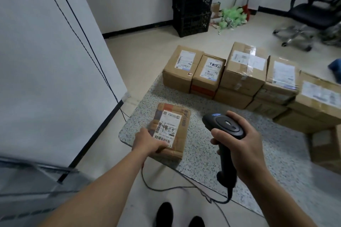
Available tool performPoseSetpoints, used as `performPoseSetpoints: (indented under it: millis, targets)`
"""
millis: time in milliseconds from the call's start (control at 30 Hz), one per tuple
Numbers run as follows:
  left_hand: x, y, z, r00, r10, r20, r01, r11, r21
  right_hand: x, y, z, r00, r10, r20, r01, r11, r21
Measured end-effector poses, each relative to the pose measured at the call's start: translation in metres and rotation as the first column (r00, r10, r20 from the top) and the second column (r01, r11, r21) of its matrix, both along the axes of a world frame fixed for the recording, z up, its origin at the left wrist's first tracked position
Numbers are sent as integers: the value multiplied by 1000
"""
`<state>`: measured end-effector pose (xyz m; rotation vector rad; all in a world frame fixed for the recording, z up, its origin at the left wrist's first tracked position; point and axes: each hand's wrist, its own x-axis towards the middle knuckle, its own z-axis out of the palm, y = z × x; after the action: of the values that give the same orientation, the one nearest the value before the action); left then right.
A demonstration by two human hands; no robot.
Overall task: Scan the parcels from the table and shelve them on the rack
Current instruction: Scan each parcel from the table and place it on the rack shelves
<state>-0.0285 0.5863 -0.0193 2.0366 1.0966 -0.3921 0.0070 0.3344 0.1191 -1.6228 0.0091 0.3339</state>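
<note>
One parcel [181, 134] lies flat on the near left corner of the worktop [258, 153], lower centre of the frame, label [167, 127] up, long axis running bottom to top of the frame with the barcode end nearest me, where my left hand [147, 142] grips it. One scanner [224, 125] is clasped in my right hand [239, 145], head aimed left toward the parcel, handle pointing down. Five labelled parcels [243, 68] top the stacked row at centre right; those beneath I cannot count.
</note>
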Motion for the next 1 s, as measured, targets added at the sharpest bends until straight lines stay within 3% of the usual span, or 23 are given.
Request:
performPoseSetpoints:
  millis: [267, 533, 1000]
  targets:
    - [18, -30, 4, 986, -164, 30, 164, 986, 21, -10, -14, -4, 997, -78, 2, 78, 997, -15]
    - [19, -31, 1, 983, -181, 18, 181, 983, -7, -16, -27, -13, 994, -102, -28, 101, 995, -22]
    - [32, -79, 18, 932, -362, -8, 355, 908, 224, -12, -54, -8, 992, -124, -19, 124, 992, -1]
